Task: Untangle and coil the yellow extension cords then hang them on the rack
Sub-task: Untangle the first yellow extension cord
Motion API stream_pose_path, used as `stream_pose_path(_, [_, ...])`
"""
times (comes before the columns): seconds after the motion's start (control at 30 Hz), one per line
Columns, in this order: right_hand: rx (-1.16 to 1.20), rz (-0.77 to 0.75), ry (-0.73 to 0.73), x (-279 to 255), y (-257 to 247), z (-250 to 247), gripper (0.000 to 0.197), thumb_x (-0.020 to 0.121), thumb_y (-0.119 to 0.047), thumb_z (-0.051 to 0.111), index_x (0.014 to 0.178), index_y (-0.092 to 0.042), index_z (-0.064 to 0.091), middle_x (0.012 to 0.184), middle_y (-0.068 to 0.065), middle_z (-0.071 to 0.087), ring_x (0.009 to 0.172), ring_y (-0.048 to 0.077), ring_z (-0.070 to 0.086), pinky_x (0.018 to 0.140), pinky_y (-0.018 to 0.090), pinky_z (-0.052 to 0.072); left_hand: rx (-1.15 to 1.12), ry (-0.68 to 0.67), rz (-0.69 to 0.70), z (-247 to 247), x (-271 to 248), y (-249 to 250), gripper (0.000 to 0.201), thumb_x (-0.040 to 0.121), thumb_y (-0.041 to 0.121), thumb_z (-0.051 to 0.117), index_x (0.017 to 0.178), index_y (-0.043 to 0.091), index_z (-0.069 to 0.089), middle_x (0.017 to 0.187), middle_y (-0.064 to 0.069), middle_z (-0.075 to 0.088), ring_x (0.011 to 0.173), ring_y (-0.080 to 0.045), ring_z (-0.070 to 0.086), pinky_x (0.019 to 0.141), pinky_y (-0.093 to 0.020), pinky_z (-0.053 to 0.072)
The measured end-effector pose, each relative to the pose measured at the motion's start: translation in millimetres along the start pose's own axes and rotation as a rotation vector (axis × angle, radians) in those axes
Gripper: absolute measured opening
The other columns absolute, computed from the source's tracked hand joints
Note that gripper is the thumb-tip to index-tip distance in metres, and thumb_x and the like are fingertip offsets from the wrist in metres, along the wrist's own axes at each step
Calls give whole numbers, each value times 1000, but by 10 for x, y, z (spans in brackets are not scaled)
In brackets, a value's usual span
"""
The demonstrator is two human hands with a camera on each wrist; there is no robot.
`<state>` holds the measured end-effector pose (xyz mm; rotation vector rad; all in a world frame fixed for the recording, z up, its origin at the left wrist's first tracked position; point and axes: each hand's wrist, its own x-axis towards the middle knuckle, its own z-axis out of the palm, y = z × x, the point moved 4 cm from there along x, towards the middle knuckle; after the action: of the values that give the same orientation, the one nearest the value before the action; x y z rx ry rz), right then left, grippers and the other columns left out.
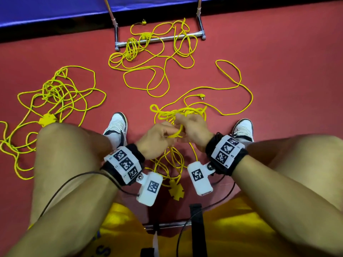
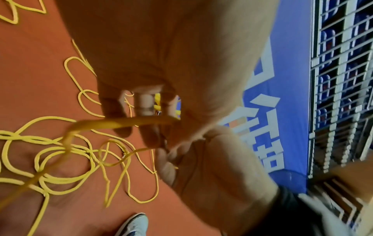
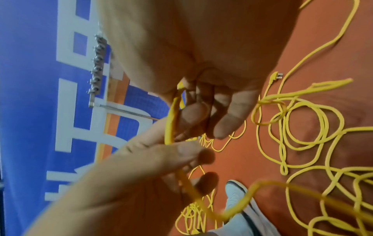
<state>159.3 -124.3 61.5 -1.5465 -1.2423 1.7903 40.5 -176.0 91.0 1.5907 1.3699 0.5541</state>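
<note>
1. Red floor (image 1: 278,52): covers the whole work area; a blue banner (image 1: 55,8) runs along its far edge.
2. Person seated, bare knees apart, one white shoe (image 1: 117,125) on the left and the other white shoe (image 1: 243,129) on the right, both flat on the floor.
3. Rack (image 1: 159,39): its chrome base bar lies on the floor at the far side, with two uprights rising toward the banner.
4. Far cord (image 1: 154,58): loose yellow loops draped over and in front of the rack base bar, tangled.
5. Left cord (image 1: 55,93): tangled heap on the floor beside the left knee, its yellow socket block (image 1: 47,120) just beside that knee.
6. Held cord (image 1: 185,112): a bunch of loops raised between the knees; one long strand trails out to the right, its plug (image 1: 200,96) lying on the floor. A second socket block (image 1: 176,191) lies below the wrists.
7. Left hand (image 1: 157,139): fingers curled, thumb and fingertips pinching a strand of the held cord.
8. Right hand (image 1: 193,128): fingers curled round the same cord, touching the left hand.
</note>
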Motion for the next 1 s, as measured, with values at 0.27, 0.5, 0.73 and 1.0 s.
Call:
stream_pose_path(0.27, [-453,-311,-229,-92,-2,64,31,104,-20,45,73,-20,51,60,-2,48,51,10,42,55,33,38,-347,554,-195,-339,29,-153,22,66,28,76,81,23,60,75,-3,58,66,-18,51,62,-29,44])
stream_pose_path(0.5, [-711,-398,-342,-213,-39,178,35,100,-28,47,67,-20,41,60,-3,39,56,12,38,65,34,30,-290,307,-213,-133,96,-240,45,94,37,63,93,-7,66,78,-11,56,74,-18,47,68,-35,39])
stream_pose_path(0.73, [-638,-529,-135,-246,-240,6,55,99,-50,46,57,-16,35,51,-5,30,50,12,33,57,34,30,-579,585,-373,-390,121,-402,33,103,33,51,79,16,66,68,1,65,60,-24,55,61,-35,46])
stream_pose_path(1.0, [-549,-564,-17,-129,-316,-216,60,93,-55,43,56,-8,47,45,-7,33,49,10,33,56,34,31,-690,826,-396,-562,39,-444,35,107,26,41,75,15,52,65,0,38,36,-7,52,39,-19,45])
